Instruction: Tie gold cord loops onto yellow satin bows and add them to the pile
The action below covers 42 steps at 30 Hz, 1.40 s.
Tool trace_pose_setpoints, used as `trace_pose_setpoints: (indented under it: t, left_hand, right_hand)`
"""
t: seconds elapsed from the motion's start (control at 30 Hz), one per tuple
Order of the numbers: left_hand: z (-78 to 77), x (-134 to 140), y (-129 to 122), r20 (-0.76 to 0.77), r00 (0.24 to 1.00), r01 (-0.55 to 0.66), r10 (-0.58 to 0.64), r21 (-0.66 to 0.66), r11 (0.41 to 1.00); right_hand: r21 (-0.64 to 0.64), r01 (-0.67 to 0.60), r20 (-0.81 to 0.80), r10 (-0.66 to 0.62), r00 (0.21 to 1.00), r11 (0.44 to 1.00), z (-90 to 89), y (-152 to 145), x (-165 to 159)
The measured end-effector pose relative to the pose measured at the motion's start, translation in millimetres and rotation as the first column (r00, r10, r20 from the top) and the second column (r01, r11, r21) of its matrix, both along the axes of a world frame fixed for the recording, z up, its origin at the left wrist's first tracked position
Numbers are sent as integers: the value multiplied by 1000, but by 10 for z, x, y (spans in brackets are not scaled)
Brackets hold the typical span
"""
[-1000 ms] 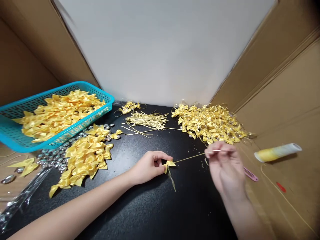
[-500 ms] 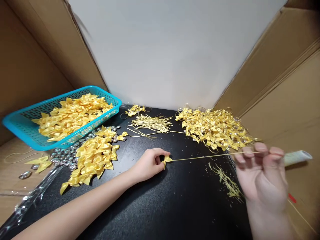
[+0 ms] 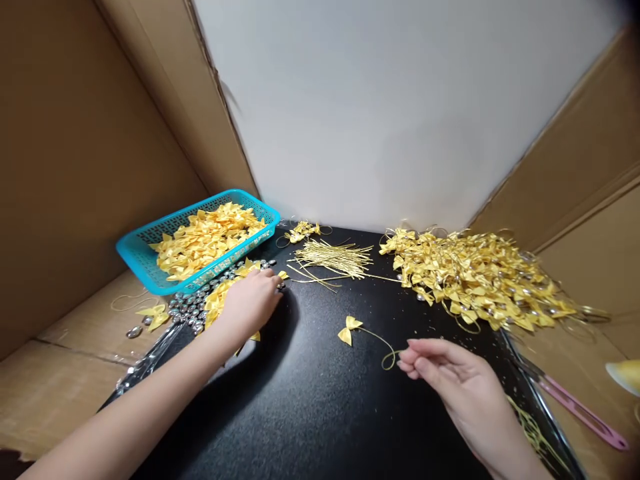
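Observation:
My right hand (image 3: 457,380) pinches the end of a thin gold cord (image 3: 385,341) between thumb and fingers. The cord curls in a small loop and leads to a yellow satin bow (image 3: 349,331) on the black table. At the left, my left hand (image 3: 253,297) reaches down over a pile of yellow bows (image 3: 215,303), beside silvery beads (image 3: 187,310). Its fingertips point away and are mostly hidden, so whether they hold anything cannot be seen.
A blue basket (image 3: 143,270) of yellow ribbon pieces stands at the left. Cut gold cords (image 3: 335,257) lie at the back centre. Finished-looking bows with loops (image 3: 470,273) are heaped at the right. A pink-handled tool (image 3: 583,413) and cord scraps (image 3: 533,427) lie near the right edge.
My left hand has let go of the bow and moved left to the bow pile. My right hand has come inward, and the taut cord is now slack and curled. The view has shifted.

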<state>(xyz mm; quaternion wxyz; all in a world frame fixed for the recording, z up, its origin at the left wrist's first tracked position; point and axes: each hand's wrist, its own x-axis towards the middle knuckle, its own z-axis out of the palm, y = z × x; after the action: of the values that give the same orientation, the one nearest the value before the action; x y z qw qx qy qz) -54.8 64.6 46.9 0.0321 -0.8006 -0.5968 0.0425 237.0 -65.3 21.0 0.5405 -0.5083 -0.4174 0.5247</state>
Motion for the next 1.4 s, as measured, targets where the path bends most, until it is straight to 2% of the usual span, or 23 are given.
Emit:
trace_pose_setpoints:
  t: [0.07, 0.13, 0.27, 0.37, 0.47, 0.6, 0.8, 0.93, 1.1, 1.33, 1.4]
  left_hand:
    - [-23, -107, 104, -41, 999, 17, -15, 46, 999]
    - [-65, -152, 174, -70, 996, 61, -59, 21, 998]
    - [-116, -134, 231, -101, 993, 63, -63, -3, 998]
    - [-106, -117, 263, -120, 988, 94, -93, 1, 996]
    - [-81, -124, 309, -120, 981, 148, -153, -49, 988]
    - [-62, -92, 326, -111, 982, 140, -150, -92, 986]
    - [-152, 80, 209, 18, 991, 132, -131, -78, 988]
    - [-222, 43, 173, 175, 975, 142, -137, -14, 990]
    - [-179, -112, 151, 284, 957, 108, -66, -135, 985]
    - [-97, -170, 207, 262, 965, 91, -31, -223, 971]
    - [-88, -173, 219, 251, 966, 115, -57, -224, 968]
  right_hand:
    - [-13, -30, 4, 30, 1000, 999, 2, 6, -53]
    - [-10, -53, 7, 53, 999, 999, 8, 12, -105]
    - [-49, -57, -17, 56, 998, 997, -27, 17, -175]
    - [-89, -55, -48, 51, 998, 995, -79, 22, -205]
    - [-107, -48, -54, 42, 998, 993, -123, 40, -228]
    - [-129, -45, -42, 40, 998, 991, -155, 63, -254]
    - [-103, -21, 5, 22, 1000, 994, -210, 78, -275]
    - [-106, -11, 17, 13, 1000, 994, -272, 99, -250]
    - [-113, -22, 9, 23, 1000, 993, -313, 119, -253]
    - [-117, -36, -8, 36, 999, 992, -319, 131, -297]
    - [-100, -56, -13, 55, 998, 993, -318, 124, -308]
